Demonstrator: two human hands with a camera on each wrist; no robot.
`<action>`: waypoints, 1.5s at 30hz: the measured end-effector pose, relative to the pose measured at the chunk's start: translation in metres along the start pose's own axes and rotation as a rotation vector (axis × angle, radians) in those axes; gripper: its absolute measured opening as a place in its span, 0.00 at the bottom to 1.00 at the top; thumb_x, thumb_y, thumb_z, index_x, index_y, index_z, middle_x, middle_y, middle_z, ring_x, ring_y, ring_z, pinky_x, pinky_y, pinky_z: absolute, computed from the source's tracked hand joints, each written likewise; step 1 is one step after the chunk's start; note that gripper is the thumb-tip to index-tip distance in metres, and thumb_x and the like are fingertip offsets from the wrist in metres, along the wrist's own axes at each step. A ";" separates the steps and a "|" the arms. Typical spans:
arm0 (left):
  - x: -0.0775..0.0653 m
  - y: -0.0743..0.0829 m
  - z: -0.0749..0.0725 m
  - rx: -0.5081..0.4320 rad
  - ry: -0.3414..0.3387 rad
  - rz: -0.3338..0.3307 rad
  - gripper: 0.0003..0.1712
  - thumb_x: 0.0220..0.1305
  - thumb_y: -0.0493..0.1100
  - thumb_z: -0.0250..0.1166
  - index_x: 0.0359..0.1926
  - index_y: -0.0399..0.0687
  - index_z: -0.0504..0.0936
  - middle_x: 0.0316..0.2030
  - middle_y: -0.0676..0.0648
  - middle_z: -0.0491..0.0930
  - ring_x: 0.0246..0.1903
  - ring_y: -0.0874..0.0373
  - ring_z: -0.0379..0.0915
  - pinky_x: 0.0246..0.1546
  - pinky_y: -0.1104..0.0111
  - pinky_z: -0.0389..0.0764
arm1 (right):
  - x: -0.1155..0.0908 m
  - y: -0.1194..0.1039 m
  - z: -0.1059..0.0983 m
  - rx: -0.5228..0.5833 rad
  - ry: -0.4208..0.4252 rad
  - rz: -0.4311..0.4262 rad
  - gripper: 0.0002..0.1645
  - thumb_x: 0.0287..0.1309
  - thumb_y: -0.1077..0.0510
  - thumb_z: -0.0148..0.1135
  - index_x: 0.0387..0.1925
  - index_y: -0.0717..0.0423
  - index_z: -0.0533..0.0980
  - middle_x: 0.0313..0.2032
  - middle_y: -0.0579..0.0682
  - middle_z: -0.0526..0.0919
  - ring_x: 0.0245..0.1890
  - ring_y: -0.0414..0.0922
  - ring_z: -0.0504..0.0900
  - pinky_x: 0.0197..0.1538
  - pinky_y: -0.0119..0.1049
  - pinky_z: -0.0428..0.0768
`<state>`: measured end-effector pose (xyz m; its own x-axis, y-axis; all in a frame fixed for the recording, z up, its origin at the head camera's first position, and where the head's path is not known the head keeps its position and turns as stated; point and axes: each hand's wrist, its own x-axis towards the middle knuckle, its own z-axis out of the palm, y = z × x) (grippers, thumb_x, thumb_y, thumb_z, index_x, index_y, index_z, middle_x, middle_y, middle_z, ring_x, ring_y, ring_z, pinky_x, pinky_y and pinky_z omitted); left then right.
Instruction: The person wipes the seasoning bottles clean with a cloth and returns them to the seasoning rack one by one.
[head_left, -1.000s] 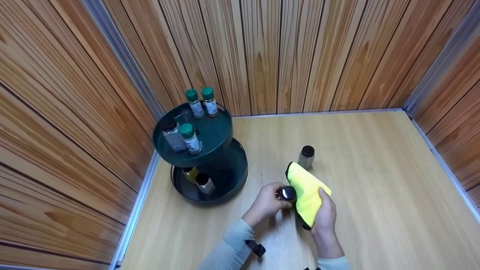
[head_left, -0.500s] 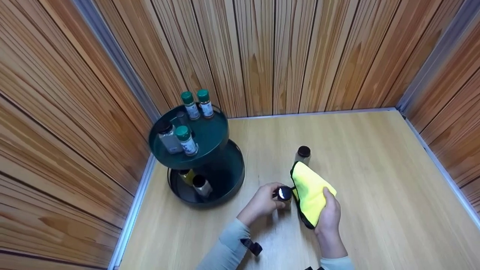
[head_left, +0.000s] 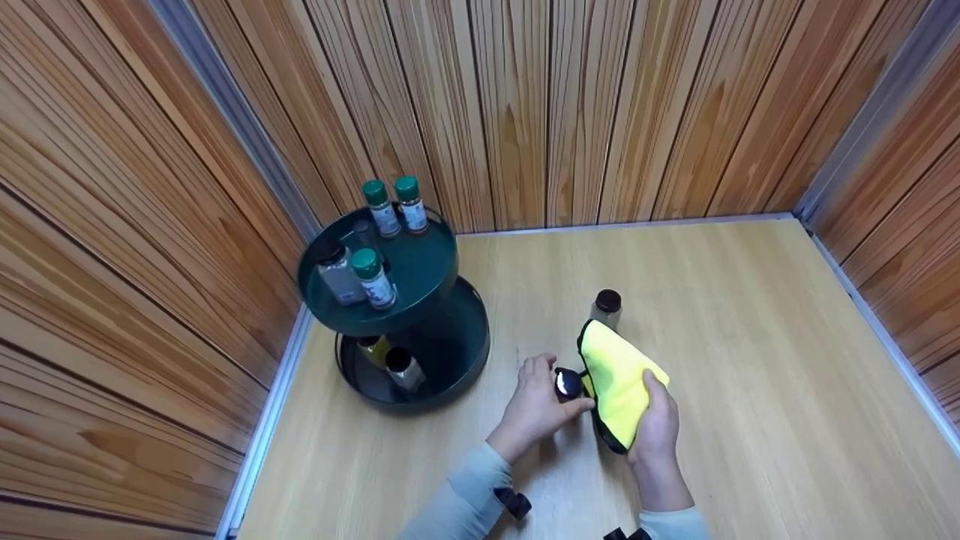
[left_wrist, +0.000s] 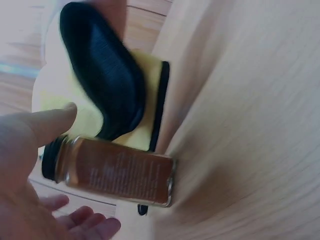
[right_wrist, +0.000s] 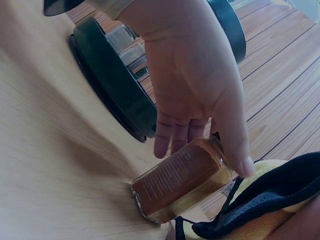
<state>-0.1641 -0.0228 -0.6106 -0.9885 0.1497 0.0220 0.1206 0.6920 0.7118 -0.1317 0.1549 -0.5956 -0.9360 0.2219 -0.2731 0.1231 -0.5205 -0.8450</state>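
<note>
A glass spice jar [left_wrist: 120,170] of brown powder with a black cap [head_left: 568,383] is at the front middle of the table, its base at the wood. Around it my left hand [head_left: 536,405] lies with thumb and fingers spread; in the left wrist view they stand apart from the glass. My right hand [head_left: 656,427] grips a folded yellow cleaning cloth [head_left: 619,382] with black edging, thumb on top. The cloth is just right of the jar, and a corner loop reaches the cap. Behind the cloth a second dark-capped jar [head_left: 607,309] stands partly hidden.
At the left stands a dark green two-tier turntable rack [head_left: 420,274]. Its upper tier bears several jars, among them green-capped ones [head_left: 375,279]. On the lower tier are a dark-capped jar [head_left: 405,369] and a yellow one [head_left: 373,349]. Wood-panel walls [head_left: 517,112] close in the table.
The left fingers have loosened from the jar and spread out, the thumb now reaching toward the cloth. The right hand drew the cloth slightly right, then kept nearly still. The head view shifted a little.
</note>
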 end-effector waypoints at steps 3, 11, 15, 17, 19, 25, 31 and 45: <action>-0.003 0.002 0.006 0.021 0.039 -0.060 0.48 0.50 0.67 0.77 0.60 0.44 0.69 0.52 0.46 0.72 0.53 0.55 0.71 0.58 0.62 0.77 | 0.000 0.001 0.000 0.001 0.020 0.001 0.24 0.79 0.43 0.43 0.55 0.56 0.73 0.42 0.45 0.87 0.43 0.42 0.86 0.47 0.37 0.84; -0.003 0.008 0.009 -0.044 0.062 -0.135 0.37 0.50 0.59 0.80 0.50 0.45 0.73 0.46 0.49 0.75 0.48 0.56 0.75 0.53 0.61 0.80 | 0.001 0.001 0.003 -0.006 0.010 -0.009 0.24 0.79 0.43 0.43 0.55 0.56 0.74 0.42 0.45 0.87 0.43 0.42 0.86 0.47 0.37 0.85; -0.001 0.009 0.006 -0.036 0.063 -0.107 0.34 0.49 0.55 0.81 0.49 0.43 0.76 0.45 0.48 0.78 0.47 0.56 0.77 0.53 0.62 0.81 | 0.003 0.000 0.007 -0.010 0.001 -0.024 0.25 0.79 0.43 0.44 0.57 0.57 0.73 0.43 0.46 0.86 0.44 0.42 0.85 0.48 0.37 0.84; 0.000 0.009 0.005 -0.036 0.049 -0.092 0.33 0.50 0.53 0.81 0.50 0.42 0.77 0.45 0.48 0.79 0.48 0.56 0.78 0.53 0.62 0.81 | 0.003 0.000 0.007 -0.017 0.005 -0.024 0.25 0.78 0.43 0.44 0.58 0.57 0.72 0.43 0.45 0.86 0.44 0.42 0.85 0.48 0.37 0.84; 0.001 0.007 0.003 -0.050 0.031 -0.075 0.32 0.49 0.50 0.81 0.51 0.41 0.78 0.46 0.47 0.81 0.48 0.57 0.78 0.54 0.63 0.80 | 0.004 0.000 0.008 -0.027 0.009 -0.022 0.25 0.78 0.43 0.44 0.58 0.57 0.72 0.43 0.45 0.86 0.44 0.41 0.85 0.48 0.37 0.84; 0.007 0.000 -0.006 -0.152 -0.052 -0.009 0.27 0.48 0.41 0.81 0.51 0.41 0.83 0.47 0.44 0.85 0.49 0.53 0.81 0.55 0.64 0.79 | 0.004 0.003 0.013 -0.016 -0.029 -0.033 0.24 0.79 0.44 0.44 0.58 0.57 0.72 0.43 0.47 0.86 0.43 0.42 0.85 0.47 0.38 0.84; 0.012 -0.005 -0.009 -0.209 -0.112 0.006 0.27 0.49 0.38 0.80 0.53 0.42 0.84 0.48 0.47 0.86 0.52 0.51 0.81 0.55 0.66 0.79 | 0.004 0.015 0.018 -0.054 -0.093 -0.079 0.25 0.79 0.45 0.46 0.54 0.62 0.74 0.38 0.49 0.85 0.37 0.43 0.84 0.40 0.36 0.84; 0.015 -0.008 -0.012 -0.318 -0.195 -0.103 0.29 0.51 0.39 0.80 0.57 0.46 0.83 0.53 0.47 0.85 0.56 0.51 0.80 0.60 0.58 0.79 | 0.014 0.026 0.011 -0.138 -0.100 0.074 0.31 0.78 0.40 0.44 0.63 0.62 0.68 0.45 0.49 0.84 0.42 0.42 0.83 0.45 0.36 0.83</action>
<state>-0.1807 -0.0346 -0.6077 -0.9544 0.2435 -0.1727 -0.0426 0.4617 0.8860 -0.1450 0.1355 -0.6166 -0.9500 0.1008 -0.2954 0.2301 -0.4131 -0.8811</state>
